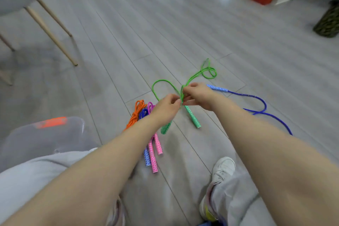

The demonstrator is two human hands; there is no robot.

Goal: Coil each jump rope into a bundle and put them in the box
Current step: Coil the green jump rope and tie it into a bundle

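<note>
Both hands meet over the grey plank floor (183, 24), working one green jump rope (194, 76). The left hand (166, 109) pinches the cord between thumb and fingertips, and the right hand (197, 95) has its fingers curled round the same gathered cord right beside it. Two green handles (192, 117) hang below the hands, and loops of green cord trail on the floor beyond. Under the left forearm lies a pile of three more ropes: one orange rope (136, 113), one pink rope (153, 154) with two handles showing, and one blue bundle (146, 158). A separate blue rope (256, 99) lies uncoiled to the right, one handle visible. A clear plastic box (45, 134) sits at the left, near the knee.
</note>
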